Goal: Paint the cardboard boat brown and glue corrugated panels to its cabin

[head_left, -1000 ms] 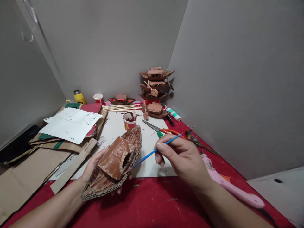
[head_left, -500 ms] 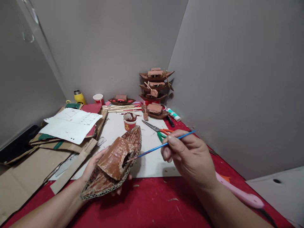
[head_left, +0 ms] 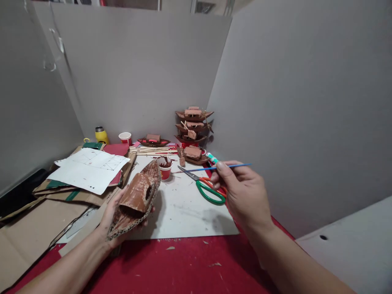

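Note:
A cardboard model boat [head_left: 134, 196], streaked with brown paint and with a curved canopy, rests tilted in my left hand [head_left: 112, 214]. The fingers wrap under the hull and are partly hidden by it. My right hand [head_left: 241, 188] pinches a thin blue paintbrush [head_left: 202, 168], its bristles pointing left towards a red-and-white paper cup [head_left: 165, 172] of brown paint. The brush tip is beside the cup, apart from the boat. Below the brush, scissors [head_left: 211, 196] with green and orange handles lie on a white sheet [head_left: 183, 220]; my right hand covers part of them.
Several finished brown model boats [head_left: 192, 126] are stacked at the back, with another boat [head_left: 153, 140] to their left. Thin wooden sticks [head_left: 153, 150] lie in front. Cardboard pieces and a drawn paper [head_left: 92, 167] cover the left side. A yellow bottle [head_left: 101, 134] stands behind.
The brush has left the boat's canopy opening and moved up to beside the paint cup. My left hand has drawn the boat slightly left. The camera view has tilted up.

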### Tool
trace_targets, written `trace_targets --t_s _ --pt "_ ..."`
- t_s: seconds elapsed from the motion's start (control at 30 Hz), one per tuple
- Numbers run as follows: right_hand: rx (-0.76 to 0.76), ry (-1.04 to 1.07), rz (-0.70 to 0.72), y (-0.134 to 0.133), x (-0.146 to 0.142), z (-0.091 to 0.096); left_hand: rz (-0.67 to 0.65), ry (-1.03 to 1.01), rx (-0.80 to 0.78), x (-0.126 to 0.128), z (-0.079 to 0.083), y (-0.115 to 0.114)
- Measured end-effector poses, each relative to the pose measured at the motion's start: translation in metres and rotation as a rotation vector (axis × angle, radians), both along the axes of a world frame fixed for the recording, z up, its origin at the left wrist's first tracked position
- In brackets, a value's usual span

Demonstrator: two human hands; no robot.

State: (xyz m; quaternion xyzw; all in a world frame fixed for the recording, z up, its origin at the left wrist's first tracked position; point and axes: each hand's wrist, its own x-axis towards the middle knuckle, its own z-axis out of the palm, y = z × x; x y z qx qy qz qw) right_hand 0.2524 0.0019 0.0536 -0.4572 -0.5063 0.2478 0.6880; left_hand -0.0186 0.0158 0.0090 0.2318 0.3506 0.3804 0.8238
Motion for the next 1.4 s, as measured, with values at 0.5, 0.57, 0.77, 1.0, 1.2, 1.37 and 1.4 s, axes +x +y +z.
trace_targets --t_s 0.5,0.57,0.77,1.0,1.2,1.37,1.4 --pt "-0.261 -0.854 0.040 0.125 -0.044 -0.013 0.063 -0.046 0.089 -0.005 -0.001 0.000" --pt "-0.292 -0.905 0.062 0.129 -0.047 -0.016 0.071 -0.052 0.078 -0.007 -0.003 0.002" --pt "-0.233 -0.875 -0.001 0.130 -0.043 -0.014 0.099 -0.081 0.048 -0.007 -0.003 0.003" --pt "-0.096 -0.669 -0.020 0.123 -0.033 -0.019 0.087 -0.091 0.070 -0.006 -0.005 0.005" --pt "-0.068 -0.342 0.017 0.117 -0.022 -0.025 0.109 -0.038 0.058 -0.006 -0.006 0.005" --pt "-0.150 0.011 0.035 0.104 -0.009 -0.023 0.121 0.000 0.042 -0.003 -0.004 0.004" --pt "-0.178 0.071 0.051 0.100 -0.007 -0.022 0.116 0.000 0.045 -0.003 -0.004 0.004"
